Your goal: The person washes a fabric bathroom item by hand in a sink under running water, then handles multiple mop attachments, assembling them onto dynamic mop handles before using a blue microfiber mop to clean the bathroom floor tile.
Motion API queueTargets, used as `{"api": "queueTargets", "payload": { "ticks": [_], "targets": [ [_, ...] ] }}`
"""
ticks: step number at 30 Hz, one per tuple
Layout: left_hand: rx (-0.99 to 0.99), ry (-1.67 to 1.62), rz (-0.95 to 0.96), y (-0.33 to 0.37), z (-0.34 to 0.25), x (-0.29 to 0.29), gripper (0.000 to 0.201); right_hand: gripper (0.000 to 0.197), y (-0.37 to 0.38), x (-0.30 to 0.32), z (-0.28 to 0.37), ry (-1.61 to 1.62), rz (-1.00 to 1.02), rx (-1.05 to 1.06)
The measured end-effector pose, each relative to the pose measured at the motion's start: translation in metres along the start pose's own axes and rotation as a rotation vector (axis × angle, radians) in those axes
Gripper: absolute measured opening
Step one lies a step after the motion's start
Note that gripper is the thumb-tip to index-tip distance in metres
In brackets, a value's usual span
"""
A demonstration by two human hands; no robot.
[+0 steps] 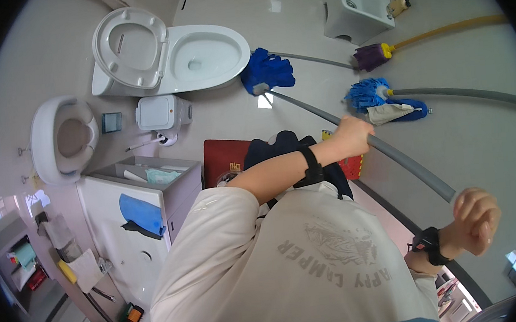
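A mop with a dark blue cloth head (267, 71) and a grey handle slants across the middle of the view. Its head rests on the floor against the front of the white toilet (208, 52), whose lid is raised. My left hand (354, 136) is wrapped round the middle of the handle. Curled at the handle's upper end, my right hand (478, 218) grips it, the tip hidden inside the fingers. Both wrists wear black bands. A red mat (224, 158) lies by my feet, partly covered by my arm and legs.
At the right stand a purple mop (373, 57) and a light blue mop (367, 94). A white basin (367, 1) is at the far right. Left are a white bin (159, 113), a child's toilet seat (66, 141) on the wall, and a cabinet (184, 195) with a blue cloth (141, 213).
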State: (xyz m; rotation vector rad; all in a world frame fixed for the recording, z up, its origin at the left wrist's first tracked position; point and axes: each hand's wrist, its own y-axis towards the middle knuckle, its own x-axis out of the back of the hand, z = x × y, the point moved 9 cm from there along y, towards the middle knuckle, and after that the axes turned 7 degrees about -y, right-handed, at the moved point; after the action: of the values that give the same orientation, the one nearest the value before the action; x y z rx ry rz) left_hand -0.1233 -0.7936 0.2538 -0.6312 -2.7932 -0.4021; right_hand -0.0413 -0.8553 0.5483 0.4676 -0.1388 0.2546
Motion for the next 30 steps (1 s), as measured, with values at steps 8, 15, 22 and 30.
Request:
{"api": "queueTargets", "payload": {
  "ticks": [8,15,22,30],
  "targets": [
    [-0.015,-0.118,0.263,-0.003,-0.054,-0.081,0.015,0.029,-0.021,0.028,0.047,-0.025,0.067,-0.056],
    [0.170,-0.083,0.556,-0.019,-0.066,-0.103,0.012,0.028,-0.059,0.071,0.039,0.030,0.004,-0.073],
    [0.306,0.153,0.564,-0.045,0.000,-0.094,0.012,0.023,-0.095,0.080,-0.030,0.277,-0.239,-0.051],
    [0.259,0.190,0.053,-0.092,0.025,-0.040,0.011,0.033,-0.090,0.031,-0.068,0.540,-0.033,-0.089]
  ]
}}
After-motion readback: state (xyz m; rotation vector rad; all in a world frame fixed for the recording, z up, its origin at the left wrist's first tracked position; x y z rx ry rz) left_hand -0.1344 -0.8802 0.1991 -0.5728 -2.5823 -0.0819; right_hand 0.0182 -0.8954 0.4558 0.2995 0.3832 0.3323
